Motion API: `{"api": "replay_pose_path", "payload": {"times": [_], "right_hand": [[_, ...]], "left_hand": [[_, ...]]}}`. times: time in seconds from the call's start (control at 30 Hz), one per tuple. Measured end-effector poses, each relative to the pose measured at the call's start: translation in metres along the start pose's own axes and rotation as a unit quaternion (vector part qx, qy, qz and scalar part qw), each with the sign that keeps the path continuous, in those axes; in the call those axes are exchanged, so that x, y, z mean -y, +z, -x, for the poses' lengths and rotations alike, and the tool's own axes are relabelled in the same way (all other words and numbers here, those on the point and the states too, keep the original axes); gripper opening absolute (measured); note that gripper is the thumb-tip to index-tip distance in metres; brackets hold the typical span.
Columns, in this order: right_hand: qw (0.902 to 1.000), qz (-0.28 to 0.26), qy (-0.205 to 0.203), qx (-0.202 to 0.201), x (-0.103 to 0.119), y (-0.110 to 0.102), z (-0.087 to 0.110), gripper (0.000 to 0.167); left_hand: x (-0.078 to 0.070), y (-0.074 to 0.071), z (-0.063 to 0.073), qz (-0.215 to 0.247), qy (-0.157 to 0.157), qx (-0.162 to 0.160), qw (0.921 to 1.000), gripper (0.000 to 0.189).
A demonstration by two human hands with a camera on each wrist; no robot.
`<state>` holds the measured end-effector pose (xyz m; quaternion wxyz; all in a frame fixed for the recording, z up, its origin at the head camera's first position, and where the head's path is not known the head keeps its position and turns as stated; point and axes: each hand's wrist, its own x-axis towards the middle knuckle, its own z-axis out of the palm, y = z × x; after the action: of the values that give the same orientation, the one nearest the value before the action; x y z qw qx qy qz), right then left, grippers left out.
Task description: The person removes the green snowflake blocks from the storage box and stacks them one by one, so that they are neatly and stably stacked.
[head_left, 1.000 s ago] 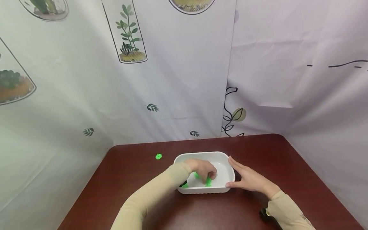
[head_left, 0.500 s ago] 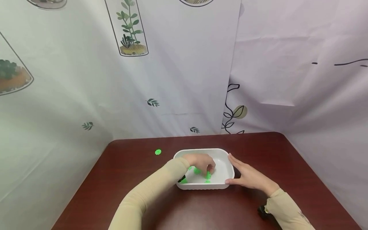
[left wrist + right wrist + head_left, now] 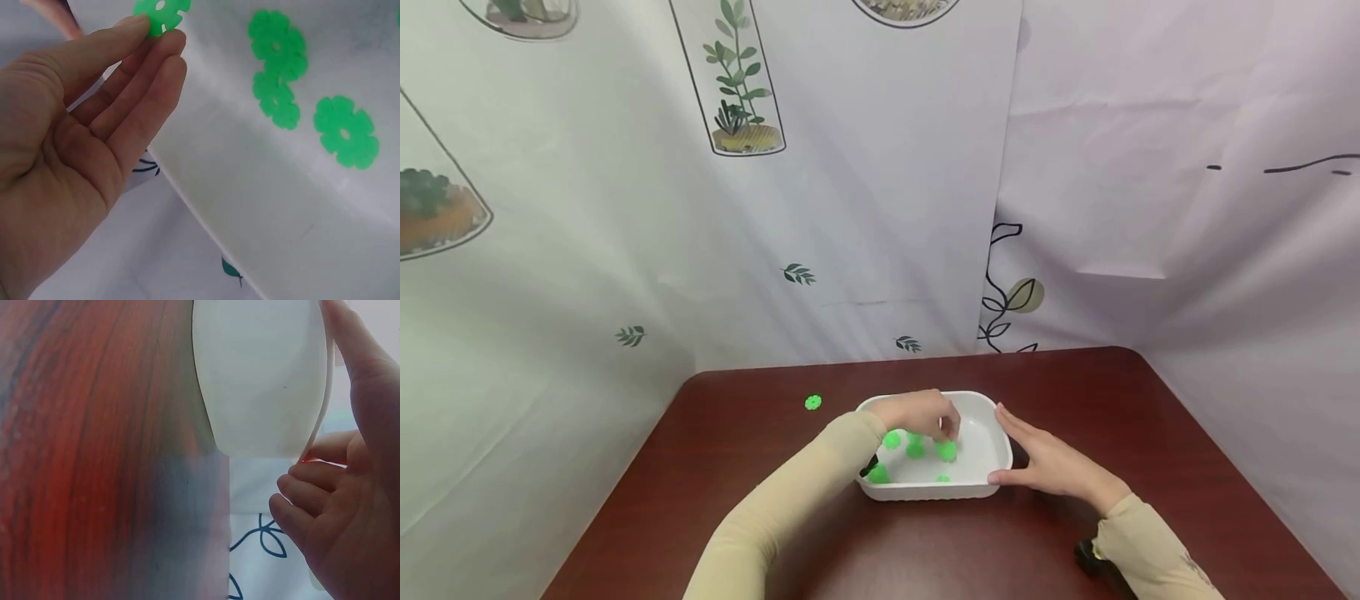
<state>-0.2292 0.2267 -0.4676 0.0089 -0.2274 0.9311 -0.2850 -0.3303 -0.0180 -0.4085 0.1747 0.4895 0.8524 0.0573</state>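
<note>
In the head view, my left hand reaches over a white rectangular container. Between thumb and fingertips it pinches a green flower-shaped plastic disc, seen at the top edge of the left wrist view as a notched disc with a central hole. Other green discs lie on the container's floor, two of them overlapping. My right hand holds the container's right end, thumb at the near corner and fingers at the far one. In the right wrist view, thumb and index finger meet the container wall.
One more green disc lies on the dark red wooden table, behind and left of the container. White cloth with plant drawings hangs around the table's back and sides. A black strap shows at my right wrist.
My left hand has risen inside the container with a disc pinched in its fingertips, exposing more discs below. The right hand stays at the container's end. The head view has shifted slightly.
</note>
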Motion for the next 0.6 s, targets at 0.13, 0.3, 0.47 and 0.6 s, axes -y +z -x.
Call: {"api": "replay_pose_path", "payload": {"times": [0.13, 0.3, 0.47, 0.6], "right_hand": [[1.0000, 0.003, 0.000, -0.004, 0.001, 0.001, 0.000, 0.115], [1.0000, 0.001, 0.009, 0.002, 0.002, -0.001, 0.000, 0.116], [1.0000, 0.004, 0.007, -0.003, 0.002, -0.001, 0.001, 0.115], [0.9999, 0.010, -0.004, -0.012, 0.003, -0.001, 0.001, 0.114]], "left_hand": [[0.004, -0.009, 0.006, 0.016, 0.009, -0.038, 0.9991, 0.008], [0.011, -0.026, 0.019, 0.043, 0.017, -0.086, 0.9952, 0.010], [0.020, -0.038, 0.039, 0.051, 0.020, -0.131, 0.9898, 0.009], [0.030, -0.047, 0.059, 0.063, 0.001, -0.167, 0.9839, 0.008]]}}
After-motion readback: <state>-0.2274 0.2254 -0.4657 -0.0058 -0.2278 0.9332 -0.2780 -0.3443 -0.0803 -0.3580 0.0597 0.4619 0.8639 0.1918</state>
